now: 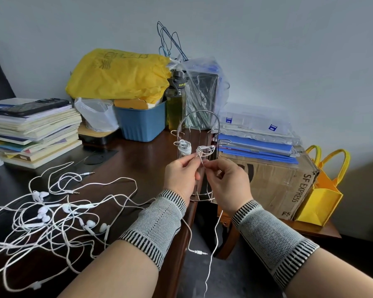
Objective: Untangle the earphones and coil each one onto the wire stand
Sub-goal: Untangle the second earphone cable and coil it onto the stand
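A metal wire stand [199, 119] stands at the desk's right edge. One coiled white earphone [184, 147] hangs on its left hook. A second white cable [205, 149] loops around the middle hook, and both hands pinch it just below. My left hand [182, 177] holds the cable from the left, my right hand [227, 181] from the right. The cable's long tail [212, 250] drops off the desk edge, with a jack plug [199, 252] dangling nearby. A tangle of several white earphones [52, 216] lies on the dark desk at the left.
A stack of books [35, 134] with a phone [32, 107] on top sits far left. Behind the stand are a blue bin [141, 123], a yellow bag [119, 76], an olive bottle [176, 100] and a plastic-wrapped box. A cardboard box [274, 181] with blue folders and yellow tote bags [320, 196] stand right.
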A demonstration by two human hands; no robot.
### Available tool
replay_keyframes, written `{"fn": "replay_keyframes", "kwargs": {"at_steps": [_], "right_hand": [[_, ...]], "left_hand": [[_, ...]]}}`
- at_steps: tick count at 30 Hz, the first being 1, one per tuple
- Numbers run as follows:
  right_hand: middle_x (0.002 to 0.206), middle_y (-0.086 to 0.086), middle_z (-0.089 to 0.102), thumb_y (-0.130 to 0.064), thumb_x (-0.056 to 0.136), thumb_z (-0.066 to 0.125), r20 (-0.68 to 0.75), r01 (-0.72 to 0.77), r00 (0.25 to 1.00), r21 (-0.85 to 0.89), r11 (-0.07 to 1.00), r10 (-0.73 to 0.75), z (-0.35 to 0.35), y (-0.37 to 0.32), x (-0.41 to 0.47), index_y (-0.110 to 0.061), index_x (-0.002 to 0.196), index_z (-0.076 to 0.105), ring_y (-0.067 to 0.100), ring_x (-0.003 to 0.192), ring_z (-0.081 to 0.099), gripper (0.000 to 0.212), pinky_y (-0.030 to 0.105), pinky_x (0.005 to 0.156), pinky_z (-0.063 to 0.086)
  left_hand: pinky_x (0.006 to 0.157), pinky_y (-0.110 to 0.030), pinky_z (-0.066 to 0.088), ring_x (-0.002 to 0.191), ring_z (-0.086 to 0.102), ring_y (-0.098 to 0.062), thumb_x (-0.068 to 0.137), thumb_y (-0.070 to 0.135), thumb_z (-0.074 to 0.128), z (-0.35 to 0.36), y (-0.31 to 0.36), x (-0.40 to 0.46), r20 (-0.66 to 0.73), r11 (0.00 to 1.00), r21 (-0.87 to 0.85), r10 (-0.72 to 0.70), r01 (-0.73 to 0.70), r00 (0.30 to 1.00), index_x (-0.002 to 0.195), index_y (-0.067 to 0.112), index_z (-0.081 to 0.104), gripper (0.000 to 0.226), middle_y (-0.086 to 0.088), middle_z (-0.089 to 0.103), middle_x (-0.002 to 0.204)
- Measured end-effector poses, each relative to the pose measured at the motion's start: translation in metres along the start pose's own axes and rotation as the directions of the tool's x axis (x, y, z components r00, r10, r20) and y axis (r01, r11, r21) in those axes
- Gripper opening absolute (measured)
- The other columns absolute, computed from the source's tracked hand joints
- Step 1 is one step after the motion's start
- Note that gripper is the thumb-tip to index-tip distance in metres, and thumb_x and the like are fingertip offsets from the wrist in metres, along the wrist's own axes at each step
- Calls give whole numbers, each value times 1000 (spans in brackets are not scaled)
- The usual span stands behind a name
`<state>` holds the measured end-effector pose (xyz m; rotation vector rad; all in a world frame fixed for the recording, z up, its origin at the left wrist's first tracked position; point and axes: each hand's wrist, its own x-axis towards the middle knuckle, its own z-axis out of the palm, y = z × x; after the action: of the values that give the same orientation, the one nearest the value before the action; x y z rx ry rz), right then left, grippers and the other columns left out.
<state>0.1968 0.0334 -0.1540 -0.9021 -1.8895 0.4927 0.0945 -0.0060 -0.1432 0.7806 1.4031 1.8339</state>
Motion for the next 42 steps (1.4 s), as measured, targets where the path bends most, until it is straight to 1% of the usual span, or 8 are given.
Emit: {"fn": "replay_keyframes", "kwargs": {"at_steps": [4, 6, 9, 12, 18, 23, 33, 42], "right_hand": [[85, -2, 67, -15, 84, 69, -3, 60, 998, -82, 995, -61, 1, 3, -3, -19, 89, 75, 11, 73, 61, 8, 27, 69, 51], [85, -3, 68, -14, 84, 69, 11, 67, 998, -88, 994, -66, 0, 4, -5, -20, 89, 75, 10, 73, 61, 9, 24, 68, 51], [83, -11, 67, -16, 86, 66, 44, -55, 998, 0, 999, 54, -4, 3, -3, -23, 91, 71, 7, 74, 62, 11, 13, 66, 48], [78, -15, 61, -17, 88, 64, 32, -168, 986, 46, 985, 166, -7, 3, 3, -23, 105, 65, 6, 66, 59, 18, 19, 62, 48], [83, -14, 56, -17, 92, 58, 60, -156, 986, -9, 988, 156, -11, -1, 16, -21, 128, 56, -4, 69, 52, 36, 5, 58, 37], [76, -16, 56, -17, 93, 55, 46, -95, 994, -67, 993, 99, -14, -3, 20, -22, 120, 63, -1, 65, 51, 28, 14, 59, 39], [109, 1, 67, -17, 93, 59, 7, -82, 996, -157, 984, 85, -17, -2, 39, -19, 103, 73, 13, 93, 60, 18, 17, 75, 37], [80, -13, 65, -17, 89, 64, 50, -93, 994, -113, 989, 99, -20, 6, 36, -20, 91, 74, 0, 65, 55, 10, 6, 60, 38]], "left_hand": [[36, -17, 29, 44, 40, -9, 93, 15, 61, 2, 3, -2, 1, 1000, -25, 10, -10, 1000, 84, 17, 72, 14, -7, 72, 69], [38, -18, 31, 43, 42, -8, 92, 21, 63, 3, 1, -1, -5, 999, 9, 39, -39, 999, 77, 17, 73, 19, -16, 73, 79], [44, -22, 37, 45, 44, -7, 93, 24, 63, 3, -2, 1, -16, 992, 82, 95, -93, 995, 89, 17, 73, 13, -2, 74, 72], [47, -22, 42, 46, 49, -5, 94, 27, 63, 2, -5, 3, -26, 983, 140, 127, -123, 992, 87, 29, 70, 10, 4, 74, 71], [53, -28, 45, 44, 49, -5, 96, 30, 59, 4, -7, 4, -4, 968, 201, 152, -148, 988, 82, 23, 73, 21, -8, 74, 74], [55, -30, 48, 43, 52, -2, 97, 29, 56, 3, -8, 2, -5, 958, 241, 159, -153, 987, 72, 28, 68, 28, -7, 74, 74], [52, -23, 52, 48, 59, 0, 94, 21, 62, 3, -3, -4, -2, 954, 240, 187, -181, 982, 75, 36, 65, 25, 10, 69, 66], [48, -21, 44, 44, 51, 0, 93, 20, 64, 7, -6, 3, -62, 989, 125, 90, -82, 994, 77, 30, 67, 19, 6, 71, 63]]}}
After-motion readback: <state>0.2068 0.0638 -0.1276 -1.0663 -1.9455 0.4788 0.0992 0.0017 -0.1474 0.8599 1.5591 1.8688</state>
